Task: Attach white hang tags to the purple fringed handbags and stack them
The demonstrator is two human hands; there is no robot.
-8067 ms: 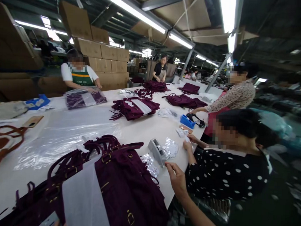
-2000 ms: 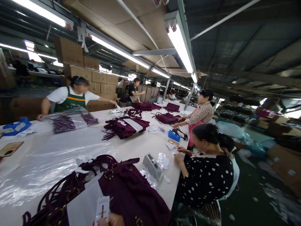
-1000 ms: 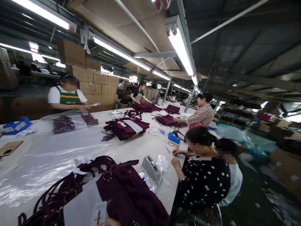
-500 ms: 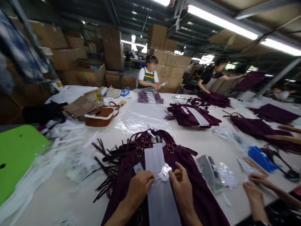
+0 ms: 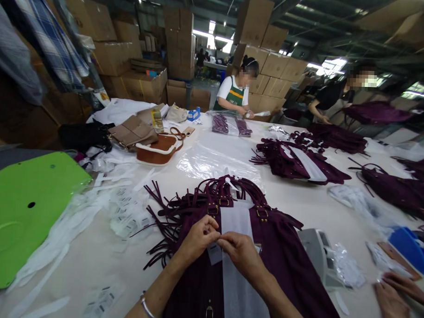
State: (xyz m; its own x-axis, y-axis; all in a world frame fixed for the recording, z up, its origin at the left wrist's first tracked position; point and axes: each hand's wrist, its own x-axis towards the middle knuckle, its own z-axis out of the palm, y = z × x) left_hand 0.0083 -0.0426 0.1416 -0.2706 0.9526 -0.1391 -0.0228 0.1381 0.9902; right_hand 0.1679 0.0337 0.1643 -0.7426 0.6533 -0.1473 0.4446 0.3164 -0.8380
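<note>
A dark purple bag (image 5: 281, 259) with fringes and buckled straps lies before me, a white paper strip (image 5: 235, 225) running down its middle. Above the strip's left edge, my left hand (image 5: 200, 235) and my right hand (image 5: 241, 253) meet at the fingertips. Both hands are pinched; what they hold is too small to make out. A pale tag (image 5: 214, 254) hangs just below the fingers. Something small and shiny shows behind my right hand.
A grey tape dispenser (image 5: 320, 255) stands right of the bag. Left are white strips, label packets (image 5: 126, 211) and a green board (image 5: 29, 208). Clear plastic (image 5: 212, 154) lies beyond. Another person's hands (image 5: 395, 295) are at lower right; two people work across the table.
My hands have come together at the strip's left edge, where they were apart before. The crumpled silvery piece between them is largely out of sight. The view has shifted.
</note>
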